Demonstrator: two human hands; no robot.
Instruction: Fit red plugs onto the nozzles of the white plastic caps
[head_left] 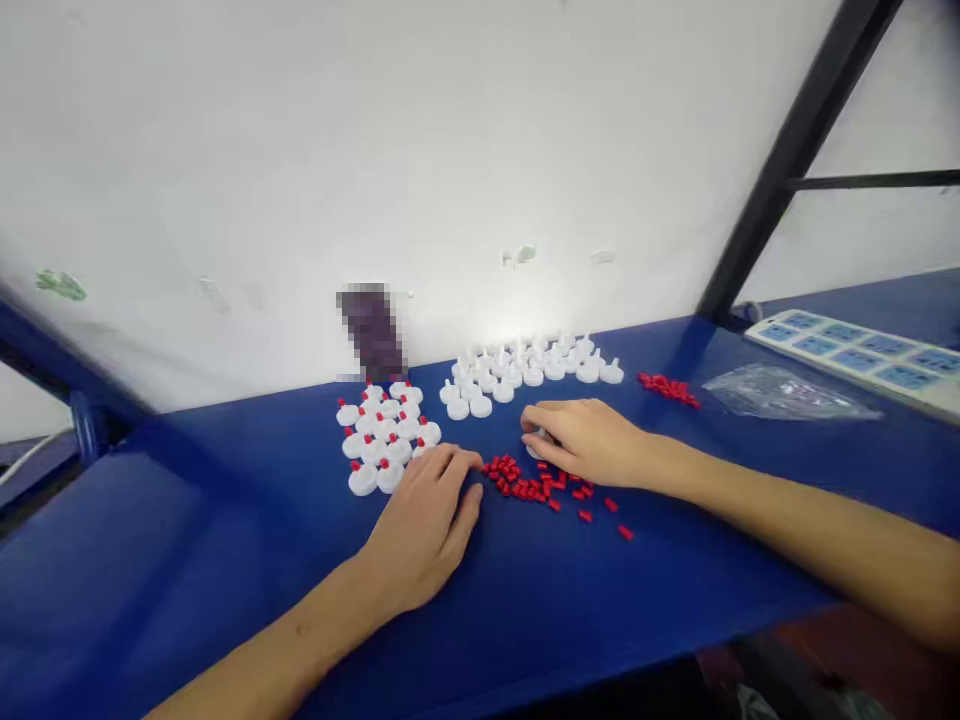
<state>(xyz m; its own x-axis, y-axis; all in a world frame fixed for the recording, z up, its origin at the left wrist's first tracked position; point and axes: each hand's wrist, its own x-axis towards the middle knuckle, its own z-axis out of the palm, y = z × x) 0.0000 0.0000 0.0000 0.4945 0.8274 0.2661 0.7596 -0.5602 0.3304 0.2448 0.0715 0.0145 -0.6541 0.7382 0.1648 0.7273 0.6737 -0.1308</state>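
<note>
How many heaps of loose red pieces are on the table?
2: the near heap spreads from the left hand past the right hand, which may hide some pieces; the far heap lies left of the plastic bag.

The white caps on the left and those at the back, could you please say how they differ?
The left caps carry red tips; the back caps show bare white stems. The left caps lie beside the left hand; the back caps lie beyond the right hand. Both groups are round and white.

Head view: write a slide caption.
Left hand beside small red cylindrical plastic caps, right hand holding a round white plastic piece on a blue tabletop.
</note>
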